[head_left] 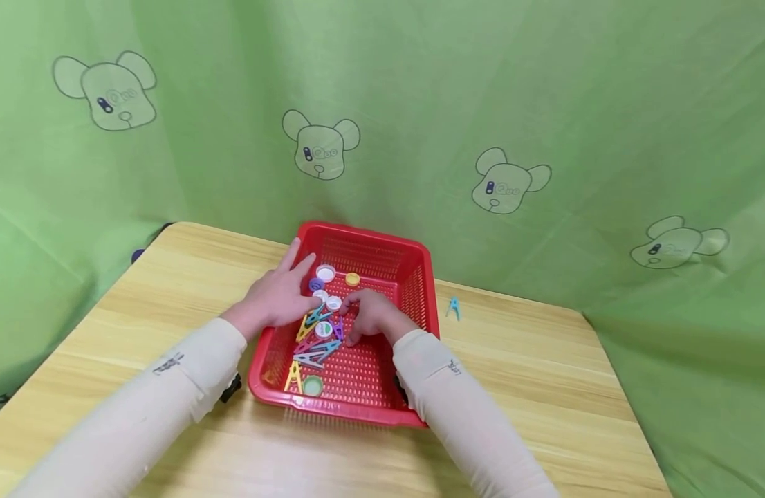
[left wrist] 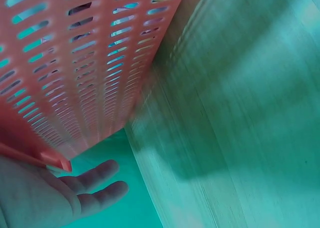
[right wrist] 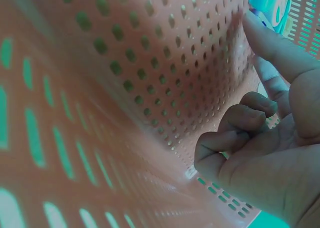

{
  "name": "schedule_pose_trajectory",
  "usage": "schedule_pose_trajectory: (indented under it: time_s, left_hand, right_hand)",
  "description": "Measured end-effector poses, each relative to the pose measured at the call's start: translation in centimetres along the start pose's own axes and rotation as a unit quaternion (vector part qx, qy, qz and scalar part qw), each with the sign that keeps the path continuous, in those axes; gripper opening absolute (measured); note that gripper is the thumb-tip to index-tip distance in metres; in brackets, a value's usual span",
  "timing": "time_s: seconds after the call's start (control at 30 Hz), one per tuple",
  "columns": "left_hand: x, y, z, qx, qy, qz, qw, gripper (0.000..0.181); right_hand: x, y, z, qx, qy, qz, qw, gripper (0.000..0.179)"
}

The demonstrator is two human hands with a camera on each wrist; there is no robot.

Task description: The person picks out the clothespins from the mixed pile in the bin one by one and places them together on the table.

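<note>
A red plastic basket (head_left: 382, 409) holds several coloured clothespins and bottle caps, mostly along its left side. My left hand (head_left: 279, 294) lies over the left rim with its fingers spread, the thumb reaching in beside a white cap (head_left: 334, 303). In the left wrist view, two fingers (left wrist: 102, 180) extend past the basket's outer wall. Inside the basket, my right hand (head_left: 371, 315) reaches toward the pile, thumb and index finger apart. The right wrist view shows its other fingers (right wrist: 240, 120) bent. Near the right fingertips are a purple clothespin (head_left: 338, 328) and a white-and-green cap (head_left: 323, 330).
One blue clothespin (head_left: 454, 308) lies on the wooden table (head_left: 519, 360) to the right of the basket. Nearest me inside the basket are a yellow clothespin (head_left: 293, 375) and a green cap (head_left: 312, 386). A green curtain (head_left: 413, 90) hangs behind the table.
</note>
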State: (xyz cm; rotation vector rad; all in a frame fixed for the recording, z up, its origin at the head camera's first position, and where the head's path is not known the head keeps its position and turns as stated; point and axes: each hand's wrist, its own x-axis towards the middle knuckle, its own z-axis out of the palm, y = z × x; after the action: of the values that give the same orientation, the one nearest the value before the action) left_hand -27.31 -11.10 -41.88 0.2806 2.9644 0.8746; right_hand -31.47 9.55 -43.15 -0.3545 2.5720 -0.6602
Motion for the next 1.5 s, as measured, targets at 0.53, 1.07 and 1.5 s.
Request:
schedule_pose_trajectory:
  time_s: [0.53, 1.07, 1.5]
  left_hand:
    - [0.27, 0.01, -0.23, 0.01, -0.008, 0.0, 0.9999, 0.088]
    - [0.23, 0.11, -0.49, 0.025, -0.003, -0.001, 0.9997, 0.088]
    - [-0.1, 0.13, -0.41, 0.028, -0.009, -0.009, 0.9995, 0.089]
  right_hand:
    - [0.02, 0.08, 0.26, -0.017, 0.003, -0.015, 0.9997, 0.043]
    - [-0.01, -0.05, 0.19, -0.016, 0.001, -0.009, 0.9998, 0.044]
    - [-0.02, -0.04, 0.25, -0.022, -0.001, -0.015, 0.9996, 0.04]
